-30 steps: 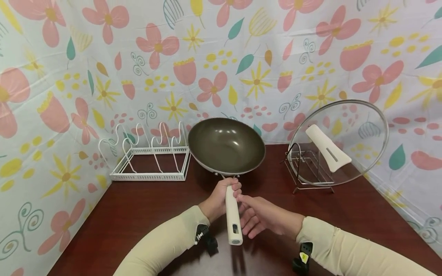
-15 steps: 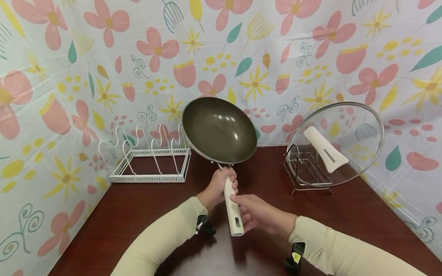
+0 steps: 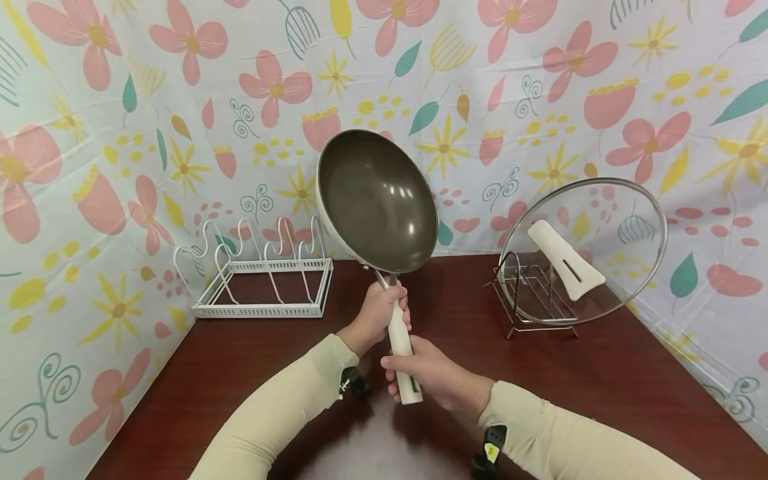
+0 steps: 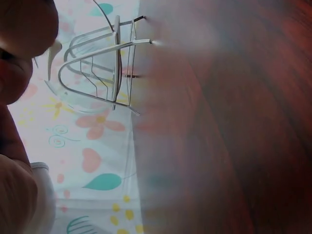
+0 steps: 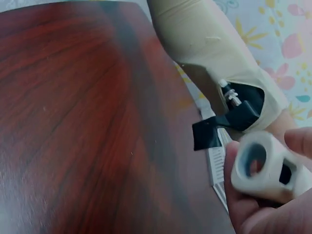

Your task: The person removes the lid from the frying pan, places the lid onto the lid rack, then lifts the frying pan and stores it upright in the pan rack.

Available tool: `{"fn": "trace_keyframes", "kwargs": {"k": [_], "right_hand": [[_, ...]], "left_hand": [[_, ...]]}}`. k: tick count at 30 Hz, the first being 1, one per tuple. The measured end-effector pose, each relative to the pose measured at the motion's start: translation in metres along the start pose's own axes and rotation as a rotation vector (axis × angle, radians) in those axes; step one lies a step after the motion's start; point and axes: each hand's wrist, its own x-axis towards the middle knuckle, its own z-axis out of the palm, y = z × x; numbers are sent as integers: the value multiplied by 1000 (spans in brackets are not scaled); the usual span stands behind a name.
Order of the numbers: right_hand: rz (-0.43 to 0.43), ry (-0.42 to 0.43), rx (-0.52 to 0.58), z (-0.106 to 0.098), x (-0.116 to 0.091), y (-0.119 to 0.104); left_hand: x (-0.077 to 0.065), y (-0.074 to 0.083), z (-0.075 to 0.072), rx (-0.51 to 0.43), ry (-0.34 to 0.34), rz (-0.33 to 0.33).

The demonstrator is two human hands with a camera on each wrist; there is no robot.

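Wok (image 3: 377, 200) is being held up off the table (image 3: 600, 373), centre of frame, tipped nearly on edge w/ the dark inside facing the camera. Long axis is running bottom-to-top: cream handle (image 3: 401, 347) pointing down toward the viewer, bowl pointing up at the floral backdrop (image 3: 90, 100).

Left hand (image 3: 378, 317) is gripping the handle's top end just under the bowl, fingers fully curled round it. Right hand (image 3: 429, 373) is wrapping the lower end, fingers closed round it too; the wrist cam is showing the handle butt (image 5: 265, 165) sitting in that palm. Two-hand grip prob because the bowl is heavy and far from the handle end, so spaced hands are giving leverage for the tilt.

White wire rack (image 3: 258, 280) is sitting at mid-left on the table, slots free. Glass lid (image 3: 585, 250) is leaning in a metal stand (image 3: 528, 293) at mid-right, well apart from the wok.
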Motion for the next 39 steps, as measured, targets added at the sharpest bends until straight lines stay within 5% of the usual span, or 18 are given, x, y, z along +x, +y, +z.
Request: {"fn": "trace_keyframes", "kwargs": {"k": [12, 39], "right_hand": [[-24, 194, -32, 16, 14, 13], [-148, 135, -30, 30, 34, 20]], "left_hand": [[-3, 11, 2, 147, 43, 52], [-15, 35, -11, 254, 170, 109]]}}
